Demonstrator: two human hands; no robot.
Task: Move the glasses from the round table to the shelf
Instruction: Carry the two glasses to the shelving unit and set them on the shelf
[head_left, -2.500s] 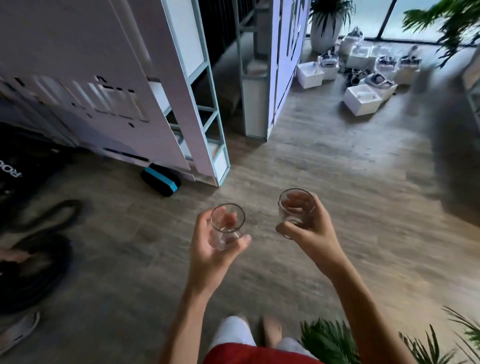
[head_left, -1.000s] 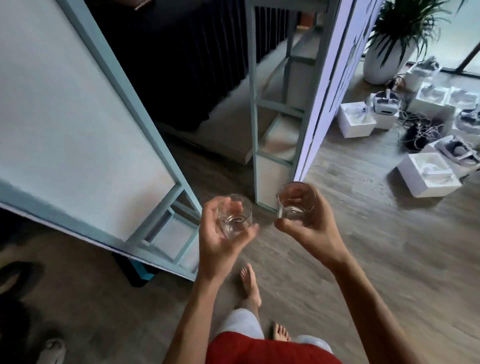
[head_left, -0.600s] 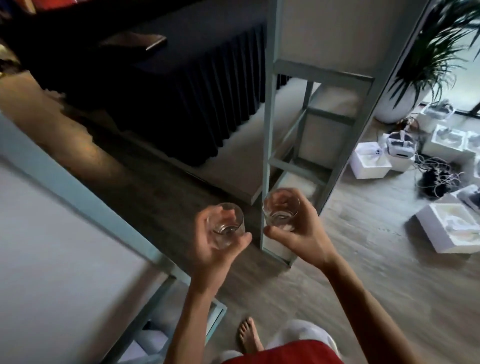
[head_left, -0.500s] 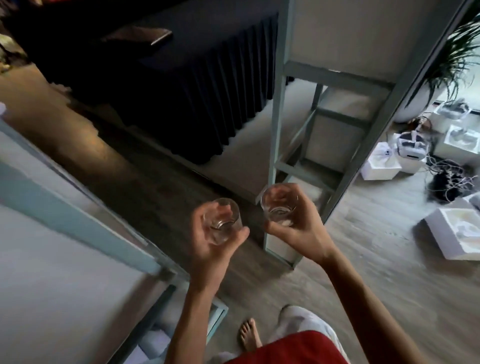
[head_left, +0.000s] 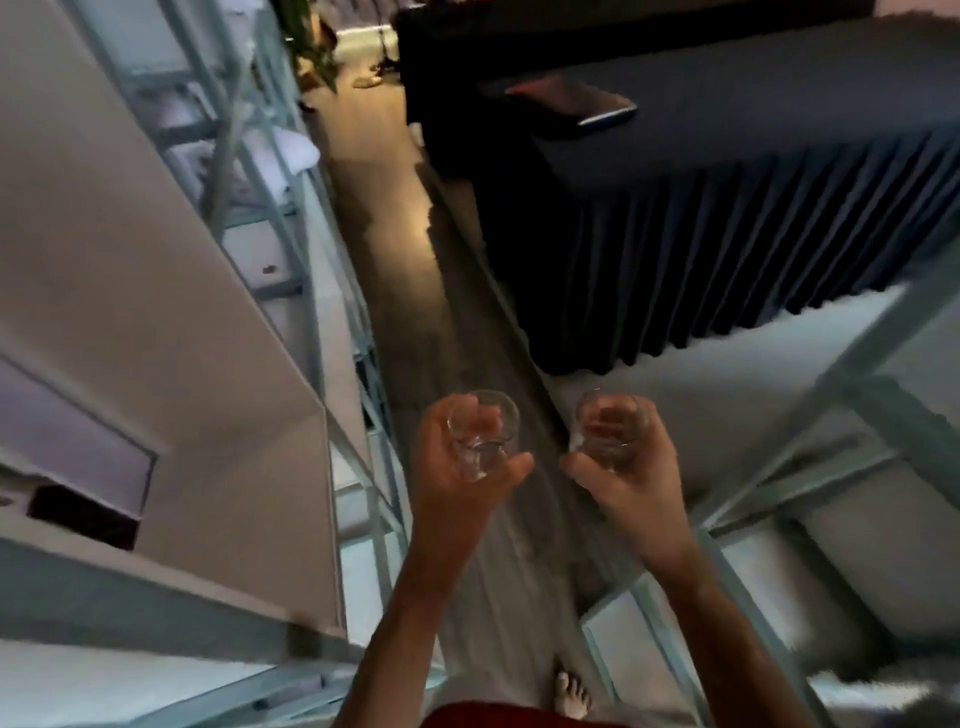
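Glass (head_left: 480, 435) sits in the left hand (head_left: 457, 480), another glass (head_left: 610, 434) in the right hand (head_left: 631, 480), both wrapped round the walls, above the floor (head_left: 447, 322). Rigid, slick, breakable, probably light; gripping mid-wall looks safest.

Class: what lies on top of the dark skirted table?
A flat dark device, perhaps a phone or tablet, lies on the skirted table. The pleated skirt hides whatever is underneath.

Indoor event or showroom space is suggested: wood-look floor (head_left: 415, 291), pale metal-framed shelving (head_left: 291, 218), dark skirted table (head_left: 727, 218).
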